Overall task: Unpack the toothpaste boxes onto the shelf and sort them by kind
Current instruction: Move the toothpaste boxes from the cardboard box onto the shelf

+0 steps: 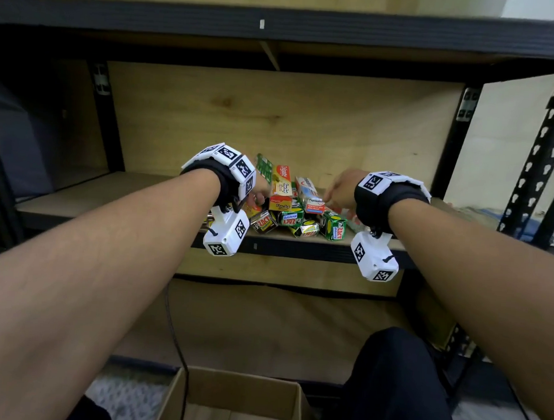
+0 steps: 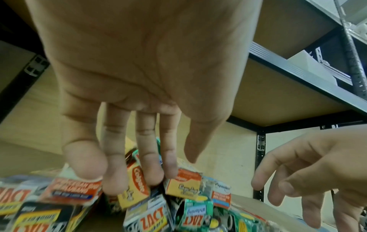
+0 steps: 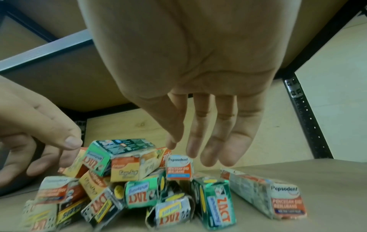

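A jumbled pile of toothpaste boxes (image 1: 290, 207) lies on the wooden shelf (image 1: 108, 193): orange-yellow Colgate (image 1: 282, 185), white-red Pepsodent (image 1: 313, 203), green Zact (image 1: 333, 228) and black Zact (image 1: 263, 222). My left hand (image 2: 139, 177) hangs over the pile's left side with straight fingers; its fingertips (image 2: 85, 166) reach down to a Pepsodent box (image 2: 73, 192) and a Colgate box (image 2: 137, 186), gripping nothing. My right hand (image 3: 198, 153) hovers open just above an upright Pepsodent box (image 3: 179, 167). One long Pepsodent box (image 3: 266, 194) lies apart at the right.
An open cardboard carton (image 1: 235, 398) stands on the floor below the shelf. Black metal uprights (image 1: 453, 139) frame the bay, with a plywood back panel behind. The shelf board is bare left of the pile. Folded cloth (image 1: 483, 214) lies on the neighbouring shelf at the right.
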Available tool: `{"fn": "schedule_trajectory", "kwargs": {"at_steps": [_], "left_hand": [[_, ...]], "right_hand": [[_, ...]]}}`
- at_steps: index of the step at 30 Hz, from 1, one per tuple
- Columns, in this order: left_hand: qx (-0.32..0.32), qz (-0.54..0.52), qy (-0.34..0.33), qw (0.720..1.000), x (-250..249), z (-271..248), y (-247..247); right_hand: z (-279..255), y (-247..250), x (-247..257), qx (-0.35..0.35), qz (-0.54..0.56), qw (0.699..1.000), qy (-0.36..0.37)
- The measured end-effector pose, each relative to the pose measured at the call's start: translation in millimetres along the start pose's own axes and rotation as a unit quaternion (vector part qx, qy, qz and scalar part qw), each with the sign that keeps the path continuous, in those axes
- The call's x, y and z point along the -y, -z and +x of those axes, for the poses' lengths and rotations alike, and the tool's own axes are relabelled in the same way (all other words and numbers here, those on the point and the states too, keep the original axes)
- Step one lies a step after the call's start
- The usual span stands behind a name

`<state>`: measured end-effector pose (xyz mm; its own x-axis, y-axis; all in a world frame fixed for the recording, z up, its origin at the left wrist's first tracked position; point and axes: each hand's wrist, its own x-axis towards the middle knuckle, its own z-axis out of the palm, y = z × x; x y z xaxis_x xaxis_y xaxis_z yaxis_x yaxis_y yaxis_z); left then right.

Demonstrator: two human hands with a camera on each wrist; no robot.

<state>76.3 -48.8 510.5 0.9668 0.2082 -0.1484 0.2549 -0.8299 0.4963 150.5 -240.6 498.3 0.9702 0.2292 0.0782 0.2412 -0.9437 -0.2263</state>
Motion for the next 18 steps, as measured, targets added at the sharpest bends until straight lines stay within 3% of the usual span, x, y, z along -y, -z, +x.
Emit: {"fn": "schedule_trajectory", "kwargs": {"at_steps": [2, 6, 10, 18], "left_hand": [[0.043, -0.002, 0.01, 0.999, 6.3, -11.7, -12.7], [0.084, -0.02, 0.029, 0.996, 24.8, -20.4, -39.3], [0.123, -0.035, 0.049, 0.991, 46.8, -23.3, -72.5], [0.197, -0.055, 0.111, 0.973, 123.3, 16.7, -150.9]], "right_hand": [[-39.0, -2.4, 10.1, 0.018, 0.029, 0.999, 0.002], [-63.8, -30.4, 12.9, 0.064, 0.1, 0.993, 0.022], [-71.2, -72.9, 26.6, 0.198, 0.088, 0.976, -0.001], [-60.5, -186.2, 28.4, 0.293, 0.109, 0.95, -0.018]]}}
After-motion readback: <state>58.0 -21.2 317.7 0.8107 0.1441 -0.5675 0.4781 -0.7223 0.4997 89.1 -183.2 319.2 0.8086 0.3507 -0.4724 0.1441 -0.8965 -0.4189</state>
